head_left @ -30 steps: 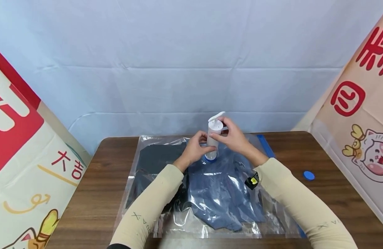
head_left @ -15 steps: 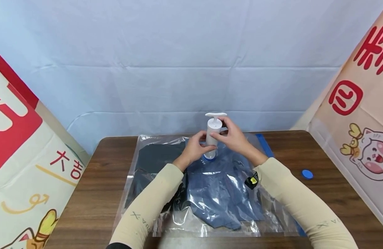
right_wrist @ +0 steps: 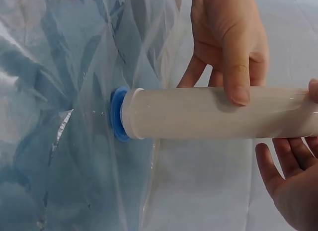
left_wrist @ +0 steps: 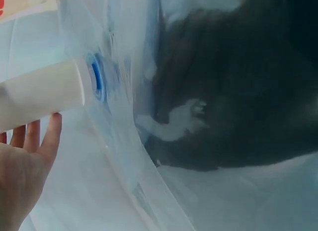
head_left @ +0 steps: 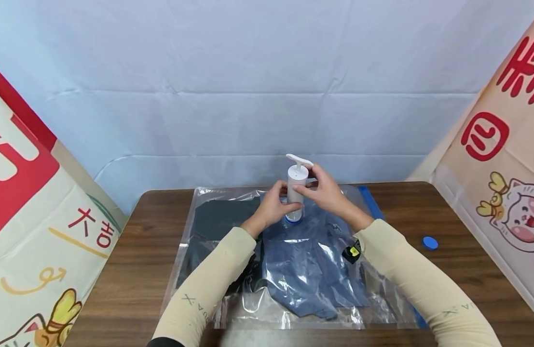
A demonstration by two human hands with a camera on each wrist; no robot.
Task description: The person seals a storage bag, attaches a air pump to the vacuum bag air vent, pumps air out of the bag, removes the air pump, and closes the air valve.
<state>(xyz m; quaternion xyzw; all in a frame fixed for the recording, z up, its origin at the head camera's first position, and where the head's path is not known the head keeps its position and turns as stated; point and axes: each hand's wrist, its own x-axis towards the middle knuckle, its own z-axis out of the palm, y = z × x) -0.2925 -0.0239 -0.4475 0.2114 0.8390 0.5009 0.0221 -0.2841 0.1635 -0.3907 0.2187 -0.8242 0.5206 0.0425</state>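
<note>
A white hand pump [head_left: 294, 181] with a T-shaped handle [head_left: 299, 159] stands nearly upright on the blue valve [head_left: 294, 220] of a clear vacuum storage bag [head_left: 254, 319]. My left hand [head_left: 272, 208] grips the lower barrel, its thumb across the front. Higher up, my right hand [head_left: 325, 193] holds the barrel near its top, with fingers behind and thumb in front. In the right wrist view the barrel [right_wrist: 184, 114] meets the blue valve [right_wrist: 118, 114], and both hands touch it. Dark clothing [head_left: 225, 217] and blue clothing [head_left: 301, 270] lie inside the bag.
A round blue cap [head_left: 430, 242] lies on the wooden table [head_left: 445, 212] to the right. A blue seal strip [head_left: 371, 202] runs along the bag's right edge. Behind the table hangs a pale cloth [head_left: 258, 120], with printed banners on both sides.
The pump's handle has turned: its right end, raised a second ago, now slopes downward. Both hands keep their places on the barrel, and the bag looks the same.
</note>
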